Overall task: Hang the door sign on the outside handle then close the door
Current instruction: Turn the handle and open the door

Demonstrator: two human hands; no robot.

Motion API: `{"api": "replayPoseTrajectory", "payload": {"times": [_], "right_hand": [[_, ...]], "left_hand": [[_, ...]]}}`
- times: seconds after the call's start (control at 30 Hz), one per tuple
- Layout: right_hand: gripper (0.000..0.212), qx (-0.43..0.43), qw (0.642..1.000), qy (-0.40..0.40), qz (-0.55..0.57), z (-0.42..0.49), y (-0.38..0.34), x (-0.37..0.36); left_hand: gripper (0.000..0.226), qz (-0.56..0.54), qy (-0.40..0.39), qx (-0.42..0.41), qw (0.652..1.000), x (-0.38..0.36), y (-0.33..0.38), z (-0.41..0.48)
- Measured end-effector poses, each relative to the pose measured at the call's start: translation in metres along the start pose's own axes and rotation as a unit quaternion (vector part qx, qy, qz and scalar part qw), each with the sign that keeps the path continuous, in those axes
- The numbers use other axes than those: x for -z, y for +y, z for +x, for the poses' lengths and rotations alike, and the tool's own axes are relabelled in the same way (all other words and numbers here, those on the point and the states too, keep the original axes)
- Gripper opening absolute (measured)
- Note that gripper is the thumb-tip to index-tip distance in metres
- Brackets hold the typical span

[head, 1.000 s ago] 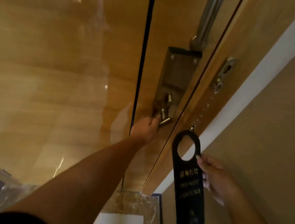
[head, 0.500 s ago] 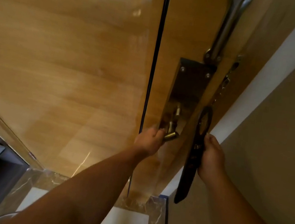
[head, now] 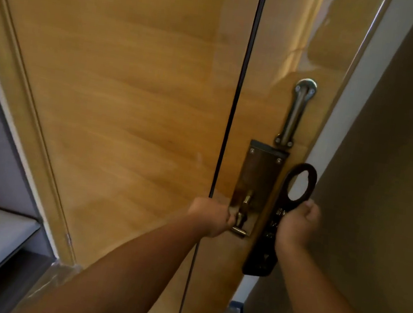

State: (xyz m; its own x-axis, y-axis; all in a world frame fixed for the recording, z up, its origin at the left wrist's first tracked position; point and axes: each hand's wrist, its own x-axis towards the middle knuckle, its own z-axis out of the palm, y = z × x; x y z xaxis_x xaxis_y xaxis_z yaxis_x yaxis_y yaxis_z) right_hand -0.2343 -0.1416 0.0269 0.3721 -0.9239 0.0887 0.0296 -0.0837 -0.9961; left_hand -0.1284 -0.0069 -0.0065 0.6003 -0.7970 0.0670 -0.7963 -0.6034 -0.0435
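Left hand (head: pixel 211 216) grip closed on door handle (head: pixel 239 226); right hand (head: pixel 296 226) grip holding door sign (head: pixel 272 234) upright just beside lock plate (head: pixel 260 174), at door (head: pixel 129 92) edge.

Door sign (head: pixel 260 254) right of handle (head: pixel 239 223); lock plate (head: pixel 258 174) above handle, under latch bar (head: pixel 294 115).

Two bare forearms reaching in from the bottom edge of view, no sleeves visible on either, left hand (head: pixel 211 216) and right hand (head: pixel 296 226) without gloves, no rings, watch or wristband visible, knuckles rounded
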Motion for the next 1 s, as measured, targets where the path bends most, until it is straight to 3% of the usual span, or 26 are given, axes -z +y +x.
{"api": "replayPoseTrajectory", "payload": {"times": [0.17,0.27,0.37,0.47,0.6,0.73,0.9,1.0], "right_hand": [[0.025,0.015,1.0,-0.013,0.022,-0.081,0.0,0.037],[0.021,-0.033,0.997,-0.014,0.071,-0.111,-0.002,0.055],[0.021,-0.073,0.993,-0.01,0.091,-0.144,-0.005,0.062],[0.025,-0.06,0.994,-0.033,0.088,-0.176,-0.004,0.055],[0.033,-0.064,0.981,-0.157,0.093,-0.215,-0.005,0.033],[0.031,-0.108,0.942,-0.308,0.078,-0.25,-0.003,0.0],[0.028,-0.132,0.888,-0.439,0.046,-0.287,-0.002,-0.055],[0.027,-0.135,0.852,-0.504,0.05,-0.317,-0.001,-0.09]], "left_hand": [[0.052,0.003,0.053,0.015,0.998,0.006,0.006,-0.109],[0.049,-0.034,0.114,0.087,0.989,-0.005,0.007,-0.184],[0.039,-0.074,0.097,0.143,0.982,-0.007,0.0,-0.247],[0.042,-0.113,0.078,0.175,0.975,-0.002,-0.016,-0.292],[0.047,-0.151,0.108,0.232,0.955,-0.004,-0.035,-0.359],[0.043,-0.257,0.138,0.346,0.892,0.002,-0.048,-0.419],[0.052,-0.286,0.085,0.45,0.842,0.025,-0.058,-0.475],[0.05,-0.34,0.063,0.519,0.781,0.035,-0.065,-0.501]]}}
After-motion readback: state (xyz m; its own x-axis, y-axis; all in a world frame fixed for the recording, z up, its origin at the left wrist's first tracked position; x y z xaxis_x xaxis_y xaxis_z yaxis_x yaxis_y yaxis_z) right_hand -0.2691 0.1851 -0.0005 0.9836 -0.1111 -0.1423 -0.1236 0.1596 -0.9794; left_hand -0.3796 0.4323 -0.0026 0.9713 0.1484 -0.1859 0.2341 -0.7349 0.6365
